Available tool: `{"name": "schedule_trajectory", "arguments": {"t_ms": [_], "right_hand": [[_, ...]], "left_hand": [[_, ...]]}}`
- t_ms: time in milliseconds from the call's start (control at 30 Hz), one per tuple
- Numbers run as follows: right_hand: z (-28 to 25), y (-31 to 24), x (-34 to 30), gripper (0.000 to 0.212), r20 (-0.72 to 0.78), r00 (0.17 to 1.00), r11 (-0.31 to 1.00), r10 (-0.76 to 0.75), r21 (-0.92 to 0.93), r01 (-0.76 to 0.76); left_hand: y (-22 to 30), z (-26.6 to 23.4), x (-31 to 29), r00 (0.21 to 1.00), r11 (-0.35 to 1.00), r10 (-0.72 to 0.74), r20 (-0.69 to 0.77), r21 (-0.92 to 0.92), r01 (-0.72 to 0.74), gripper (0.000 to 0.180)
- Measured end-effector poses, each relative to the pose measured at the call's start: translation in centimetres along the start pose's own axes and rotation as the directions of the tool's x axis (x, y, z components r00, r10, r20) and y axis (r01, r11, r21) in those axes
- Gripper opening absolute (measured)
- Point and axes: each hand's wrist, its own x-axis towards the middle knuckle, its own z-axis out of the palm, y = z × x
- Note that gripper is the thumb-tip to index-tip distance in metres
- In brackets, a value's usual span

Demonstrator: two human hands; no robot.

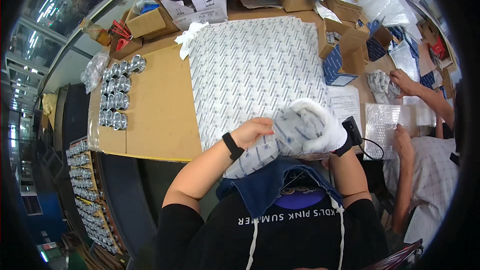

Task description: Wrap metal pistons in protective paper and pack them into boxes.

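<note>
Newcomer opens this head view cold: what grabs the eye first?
Probably the big stack of patterned white paper at the picture's upper middle. At its near right corner, the white-gloved right hand and bare left hand hold a bundle of similar paper. At left, rows of shiny metal parts stand on the tan tabletop.

Blue on white right across the middle of the tabletop (155, 115), slanting dashes marching over the paper stack (255, 70)! And there it is again, the same slanted print, greyer on the wrapped bundle (297, 132). Bright white glove (327, 120) on the right hand (324, 135), black band (233, 146) at the left wrist. Shining silver metal rings (120, 121) by the left edge, set against plain tan; yellow trim along the near edge. Far left corner, a flash of red sticks (121, 29)! Denim-blue apron (267, 190), black shirt (200, 240), white lettering. The neighbour's shirt (427, 170): pale, finely checked.
</note>
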Motion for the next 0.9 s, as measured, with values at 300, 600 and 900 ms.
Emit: {"name": "schedule_trajectory", "arguments": {"t_ms": [300,600,900], "right_hand": [[1.8,-5.6,1.7,0.052,0.319,0.948,0.616,-0.021,-0.743,0.263],[4.7,-1.1,2.7,0.045,0.023,0.981,0.492,-0.193,-0.863,0.117],[1.5,2.0,1.5,0.086,-0.327,0.930,0.852,-0.170,-0.523,-0.029]], "left_hand": [[-0.5,1.6,1.8,0.984,0.980,-0.132,-0.121,-0.162,0.112,0.034],[-0.1,4.5,1.7,0.944,0.978,0.187,-0.272,-0.038,-0.205,0.047],[0.6,5.2,1.4,0.868,0.894,0.446,-0.221,0.148,-0.422,0.072]]}}
